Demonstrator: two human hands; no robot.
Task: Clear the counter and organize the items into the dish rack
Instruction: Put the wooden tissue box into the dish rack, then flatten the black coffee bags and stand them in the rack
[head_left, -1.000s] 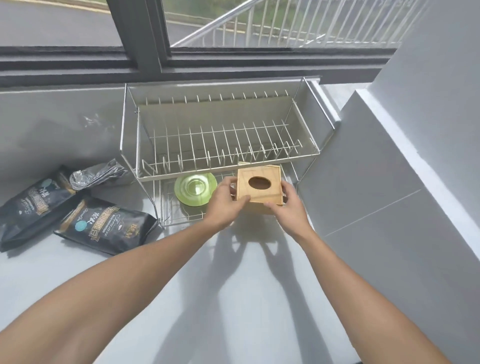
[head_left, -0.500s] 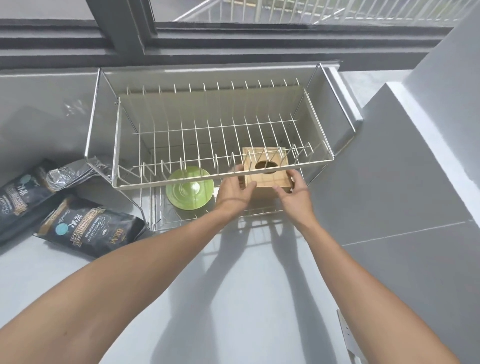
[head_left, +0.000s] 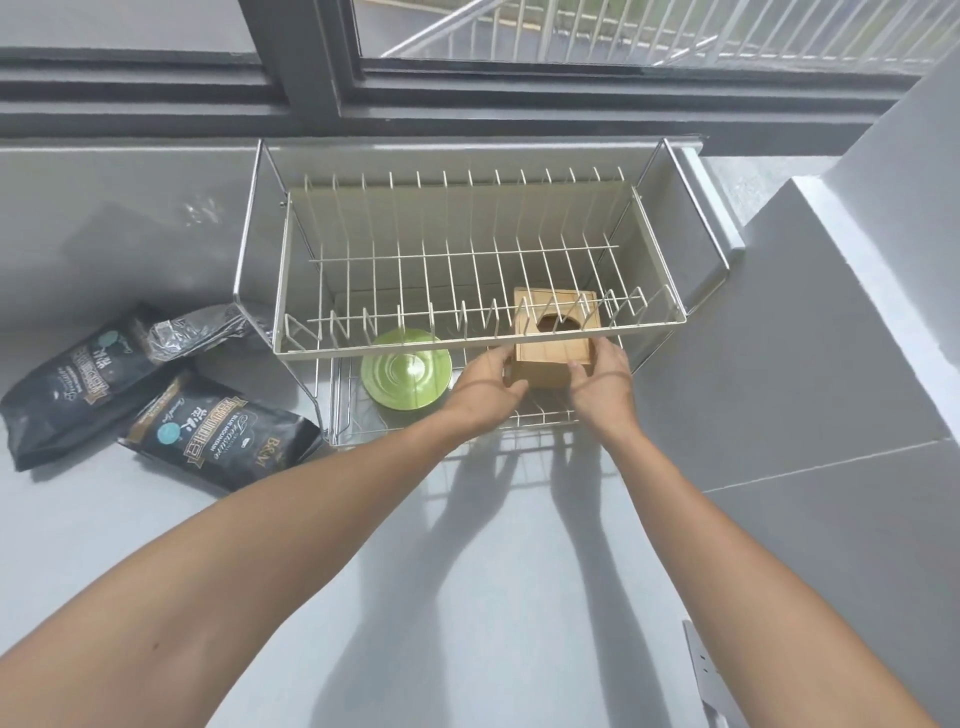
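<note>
- Head camera: a square light-wood box with an oval hole in its lid (head_left: 555, 349) sits on the lower shelf of a two-tier silver wire dish rack (head_left: 483, 340), at its right end; the upper tier's front rail and prongs cross in front of the lid, so the box's far half is seen only through the wires.
- A round green glazed plate (head_left: 405, 375) lies flat on the same lower shelf, just left of the box, its far edge tucked under the upper rail.
- Left hand (head_left: 488, 391) cups the box's near-left corner with curled fingers; right hand (head_left: 602, 383) presses flat against the near-right side, fingers running up to the lid. Both hold the box; fingertips on the far sides are hidden.
- Both forearms stretch forward from the bottom corners, elbows cut off.
- Two black printed foil coffee bags (head_left: 223, 434) lie flat on the grey counter (head_left: 467, 597) left of the rack; a crumpled silver foil packet (head_left: 205, 328) rests behind them.
</note>
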